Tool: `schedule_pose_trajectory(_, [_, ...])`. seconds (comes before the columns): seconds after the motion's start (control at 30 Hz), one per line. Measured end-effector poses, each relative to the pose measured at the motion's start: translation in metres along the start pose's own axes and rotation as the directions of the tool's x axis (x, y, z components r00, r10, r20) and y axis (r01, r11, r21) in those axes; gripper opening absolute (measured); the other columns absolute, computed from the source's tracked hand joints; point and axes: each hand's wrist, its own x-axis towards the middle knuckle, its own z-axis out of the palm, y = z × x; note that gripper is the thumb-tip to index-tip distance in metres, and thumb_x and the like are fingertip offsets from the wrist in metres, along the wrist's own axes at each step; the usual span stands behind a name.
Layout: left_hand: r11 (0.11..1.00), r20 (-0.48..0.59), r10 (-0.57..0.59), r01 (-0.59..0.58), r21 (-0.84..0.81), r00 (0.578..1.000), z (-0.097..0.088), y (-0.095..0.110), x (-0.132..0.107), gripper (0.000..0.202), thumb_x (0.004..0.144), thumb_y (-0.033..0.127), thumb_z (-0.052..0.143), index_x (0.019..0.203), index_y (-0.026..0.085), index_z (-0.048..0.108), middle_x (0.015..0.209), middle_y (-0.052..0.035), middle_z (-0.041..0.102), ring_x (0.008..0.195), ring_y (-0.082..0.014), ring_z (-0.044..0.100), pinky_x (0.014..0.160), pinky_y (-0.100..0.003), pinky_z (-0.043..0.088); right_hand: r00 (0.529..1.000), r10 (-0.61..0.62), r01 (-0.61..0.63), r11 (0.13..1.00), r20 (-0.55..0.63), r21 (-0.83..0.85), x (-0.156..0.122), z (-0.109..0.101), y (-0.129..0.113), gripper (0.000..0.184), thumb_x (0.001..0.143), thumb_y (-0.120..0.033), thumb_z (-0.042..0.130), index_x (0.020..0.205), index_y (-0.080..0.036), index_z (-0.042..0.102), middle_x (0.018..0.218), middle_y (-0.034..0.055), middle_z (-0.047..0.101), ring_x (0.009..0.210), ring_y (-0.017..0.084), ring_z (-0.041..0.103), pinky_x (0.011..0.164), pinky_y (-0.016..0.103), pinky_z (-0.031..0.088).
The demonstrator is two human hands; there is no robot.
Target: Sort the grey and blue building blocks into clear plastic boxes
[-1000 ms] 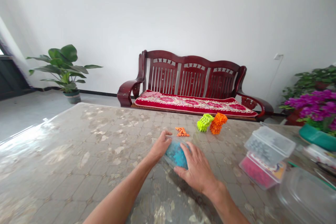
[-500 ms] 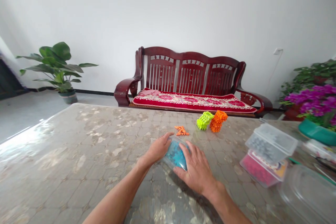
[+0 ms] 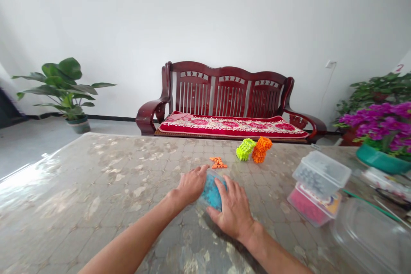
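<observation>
A small clear plastic box [image 3: 212,192] with blue pieces inside stands on the table between my hands. My left hand [image 3: 192,183] presses along its left side, the fingers together. My right hand [image 3: 233,206] wraps the right side, its thumb at the near edge and its fingers over the far right corner. Just beyond the box lies a flat piece of joined orange blocks [image 3: 218,162]. Farther back stand a lime-green block figure [image 3: 245,150] and an orange block figure [image 3: 262,150], side by side.
To the right, a clear box of grey pieces [image 3: 321,174] sits on a box of pink pieces [image 3: 313,206]. A clear lid [image 3: 369,235] lies nearer me. Purple flowers in a teal pot [image 3: 382,158] stand at the right edge. Behind the table [image 3: 80,205] is a wooden bench [image 3: 229,90].
My view has shifted slightly, so most things sit a little farther left. Both hands stay on the box of blue pieces; the left hand's fingers now lie closer together.
</observation>
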Motion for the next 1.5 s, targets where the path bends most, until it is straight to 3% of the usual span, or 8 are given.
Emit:
schedule_pose_trajectory(0.13, [0.994,-0.051,0.047,-0.042,0.100,0.998,-0.003,0.010,0.002,0.033,0.090,0.014,0.037,0.118,0.017,0.054,0.111,-0.0137,0.062,0.100,-0.0267,0.064,0.084,-0.040,0.052,0.997,-0.008,0.004,0.999,0.080,0.050,0.002,-0.004,0.005,0.084,0.069,-0.055,0.069,0.141,-0.020,0.042,0.147,0.0169,0.037,0.130,0.037,0.037,0.105,0.052,0.030])
schedule_pose_trajectory(0.27, [0.986,-0.027,0.129,-0.125,0.111,0.991,-0.003,0.015,0.000,0.035,0.094,0.018,0.034,0.119,0.020,0.058,0.131,-0.0130,0.053,0.112,-0.0269,0.058,0.085,-0.039,0.053,0.980,-0.028,0.008,0.995,0.198,0.102,0.005,-0.010,0.010,0.103,0.060,-0.063,0.073,0.146,-0.022,0.033,0.152,0.0171,0.028,0.136,0.038,0.029,0.107,0.053,0.027])
schedule_pose_trajectory(0.4, [0.961,0.000,0.254,-0.252,0.117,0.967,-0.003,0.012,-0.002,0.035,0.094,0.020,0.036,0.116,0.026,0.062,0.142,-0.0065,0.045,0.125,-0.0278,0.046,0.088,-0.039,0.052,0.980,-0.017,-0.001,0.996,0.199,0.092,0.008,-0.013,0.008,0.102,0.058,-0.056,0.074,0.145,-0.022,0.034,0.148,0.0169,0.031,0.130,0.038,0.035,0.105,0.052,0.029])
schedule_pose_trajectory(0.83, [1.000,-0.093,0.025,-0.024,0.004,0.995,0.006,0.013,0.001,0.036,0.097,0.029,0.030,0.126,0.029,0.050,0.114,-0.0075,0.059,0.093,-0.0225,0.066,0.075,-0.034,0.051,0.999,-0.021,0.019,0.999,0.036,0.038,0.007,-0.004,0.001,0.078,0.064,-0.043,0.070,0.135,-0.023,0.045,0.133,0.0135,0.047,0.115,0.032,0.047,0.100,0.045,0.035])
schedule_pose_trajectory(1.1, [0.997,-0.078,-0.055,0.050,-0.063,0.995,0.000,0.017,0.000,0.038,0.097,0.031,0.028,0.127,0.032,0.050,0.119,-0.0063,0.060,0.099,-0.0231,0.065,0.081,-0.035,0.049,0.995,-0.065,0.047,0.975,0.077,0.216,0.014,-0.009,0.018,0.083,0.064,-0.056,0.072,0.137,-0.023,0.047,0.141,0.0131,0.044,0.125,0.032,0.044,0.105,0.047,0.034])
schedule_pose_trajectory(1.2, [0.994,-0.080,-0.086,0.080,-0.072,0.993,-0.002,0.020,-0.003,0.039,0.097,0.032,0.027,0.128,0.032,0.050,0.120,-0.0073,0.060,0.099,-0.0240,0.065,0.082,-0.037,0.050,0.999,-0.029,0.035,0.895,-0.019,0.445,0.011,0.003,0.034,0.061,0.083,-0.058,0.052,0.132,-0.021,0.052,0.139,0.0113,0.049,0.129,0.027,0.043,0.109,0.044,0.031])
schedule_pose_trajectory(1.3, [0.991,-0.095,-0.116,0.110,-0.070,0.989,0.001,0.023,-0.007,0.040,0.097,0.030,0.027,0.128,0.030,0.050,0.119,-0.0090,0.060,0.097,-0.0248,0.066,0.080,-0.038,0.050,0.961,0.255,-0.117,0.724,-0.106,0.679,0.001,0.023,0.047,0.058,0.091,-0.059,0.035,0.130,-0.019,0.053,0.134,0.0107,0.054,0.128,0.024,0.045,0.110,0.043,0.031])
schedule_pose_trajectory(1.5, [0.986,-0.102,-0.161,0.155,-0.060,0.982,0.007,0.027,-0.010,0.040,0.096,0.029,0.027,0.130,0.027,0.048,0.119,-0.0118,0.058,0.095,-0.0259,0.066,0.081,-0.040,0.050,0.917,0.387,-0.096,0.461,-0.102,0.882,-0.010,0.039,0.054,0.057,0.092,-0.060,0.034,0.123,-0.020,0.060,0.133,0.0087,0.058,0.127,0.022,0.048,0.112,0.041,0.031])
